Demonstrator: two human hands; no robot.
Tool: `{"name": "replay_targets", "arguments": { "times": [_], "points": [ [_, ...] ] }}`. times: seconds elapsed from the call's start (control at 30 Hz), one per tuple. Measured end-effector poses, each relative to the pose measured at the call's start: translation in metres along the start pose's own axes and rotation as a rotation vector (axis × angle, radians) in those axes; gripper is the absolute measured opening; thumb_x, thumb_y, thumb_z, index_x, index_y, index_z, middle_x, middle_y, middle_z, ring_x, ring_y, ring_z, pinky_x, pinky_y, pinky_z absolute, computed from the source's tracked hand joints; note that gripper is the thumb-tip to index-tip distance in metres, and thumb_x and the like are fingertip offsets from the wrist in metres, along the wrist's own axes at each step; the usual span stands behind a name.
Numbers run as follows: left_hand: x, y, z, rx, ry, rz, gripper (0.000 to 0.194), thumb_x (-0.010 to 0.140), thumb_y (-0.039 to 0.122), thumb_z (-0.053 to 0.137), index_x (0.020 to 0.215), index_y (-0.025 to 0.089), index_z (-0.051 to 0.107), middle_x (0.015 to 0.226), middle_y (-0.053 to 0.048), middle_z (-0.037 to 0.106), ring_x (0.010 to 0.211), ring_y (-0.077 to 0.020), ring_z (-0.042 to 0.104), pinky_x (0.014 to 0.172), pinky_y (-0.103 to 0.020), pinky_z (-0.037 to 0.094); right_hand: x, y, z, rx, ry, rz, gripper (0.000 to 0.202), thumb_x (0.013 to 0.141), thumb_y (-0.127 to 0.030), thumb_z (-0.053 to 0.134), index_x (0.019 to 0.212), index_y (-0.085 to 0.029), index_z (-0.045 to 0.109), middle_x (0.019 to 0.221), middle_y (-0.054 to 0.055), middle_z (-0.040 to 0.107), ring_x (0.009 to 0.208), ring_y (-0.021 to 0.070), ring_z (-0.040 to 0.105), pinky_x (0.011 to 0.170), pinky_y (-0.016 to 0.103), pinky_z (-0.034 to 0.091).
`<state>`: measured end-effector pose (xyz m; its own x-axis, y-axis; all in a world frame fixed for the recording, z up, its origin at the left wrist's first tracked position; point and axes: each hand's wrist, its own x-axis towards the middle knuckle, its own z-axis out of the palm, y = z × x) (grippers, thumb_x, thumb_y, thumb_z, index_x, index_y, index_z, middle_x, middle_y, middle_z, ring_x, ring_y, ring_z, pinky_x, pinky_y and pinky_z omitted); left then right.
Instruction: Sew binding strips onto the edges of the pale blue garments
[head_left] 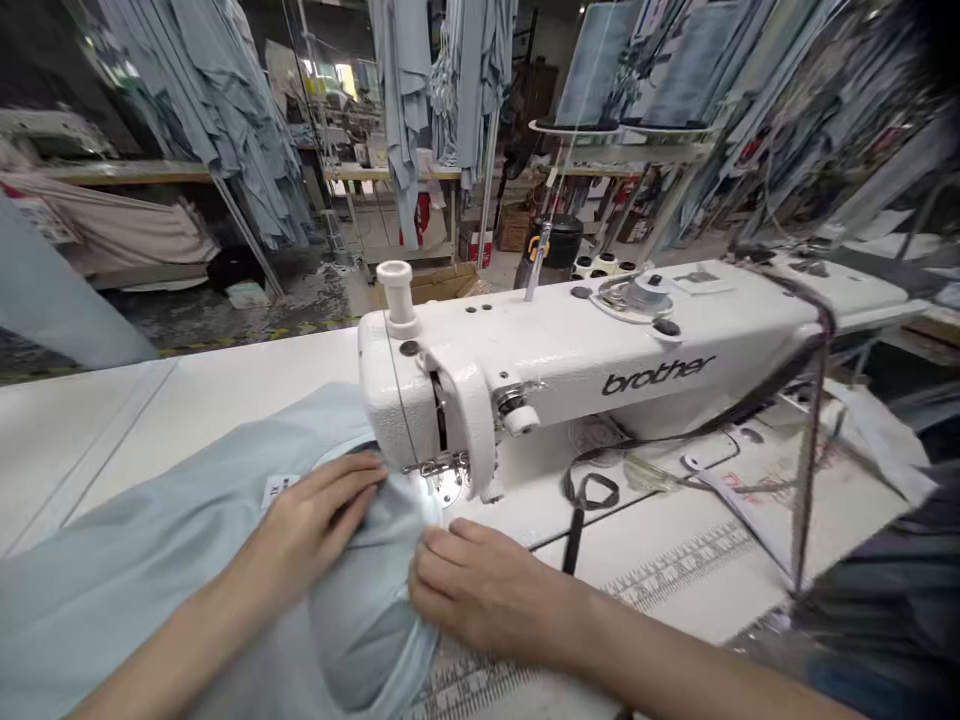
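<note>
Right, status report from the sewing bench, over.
Left hand flat on pale blue fabric, fingers by the needle area. Right hand pinching the fabric edge. Sewing machine head directly behind; black cable lies to the right.

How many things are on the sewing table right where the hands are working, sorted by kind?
Sewing machine: 1
Pale blue fabric piece: 1
White label on the fabric: 1
Hands on the fabric: 2, left hand and right hand
Total: 5
</note>
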<state>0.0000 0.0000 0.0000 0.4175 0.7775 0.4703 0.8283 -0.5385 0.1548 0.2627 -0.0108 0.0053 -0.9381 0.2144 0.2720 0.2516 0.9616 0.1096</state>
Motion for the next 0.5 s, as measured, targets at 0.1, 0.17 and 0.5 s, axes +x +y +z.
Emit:
{"name": "replay_targets", "arguments": {
  "times": [0.1, 0.17, 0.5],
  "points": [
    [0.009, -0.011, 0.002, 0.081, 0.005, -0.165, 0.038, 0.097, 0.036, 0.048, 0.131, 0.021, 0.056, 0.117, -0.01, 0.064, 0.104, -0.029, 0.064, 0.085, -0.04, 0.051, 0.012, 0.009, 0.005, -0.063, 0.009, 0.065, 0.02, 0.105, -0.014, 0.044, 0.106, -0.009, 0.063, 0.124, 0.016, 0.065, 0.127, 0.0277, 0.056, 0.088, 0.033, 0.054],
    [0.011, -0.019, -0.002, 0.099, -0.033, -0.268, 0.049, 0.09, 0.033, 0.05, 0.135, 0.016, 0.055, 0.113, -0.012, 0.065, 0.099, -0.0324, 0.065, 0.077, -0.041, 0.051, 0.019, 0.009, 0.005, -0.093, 0.017, 0.061, 0.018, 0.104, -0.012, 0.046, 0.105, -0.007, 0.063, 0.123, 0.019, 0.066, 0.128, 0.0296, 0.056, 0.088, 0.033, 0.053],
    [-0.033, -0.044, -0.127, -0.025, 0.005, -0.764, 0.051, 0.077, 0.048, 0.05, 0.119, 0.026, 0.068, 0.116, 0.0, 0.074, 0.098, -0.02, 0.069, 0.078, -0.027, 0.052, 0.013, -0.06, -0.003, -0.051, 0.169, -0.185, 0.017, 0.102, -0.023, 0.053, 0.092, -0.015, 0.065, 0.091, 0.007, 0.067, 0.1, 0.0292, 0.063, 0.09, 0.043, 0.048]
  ]
}}
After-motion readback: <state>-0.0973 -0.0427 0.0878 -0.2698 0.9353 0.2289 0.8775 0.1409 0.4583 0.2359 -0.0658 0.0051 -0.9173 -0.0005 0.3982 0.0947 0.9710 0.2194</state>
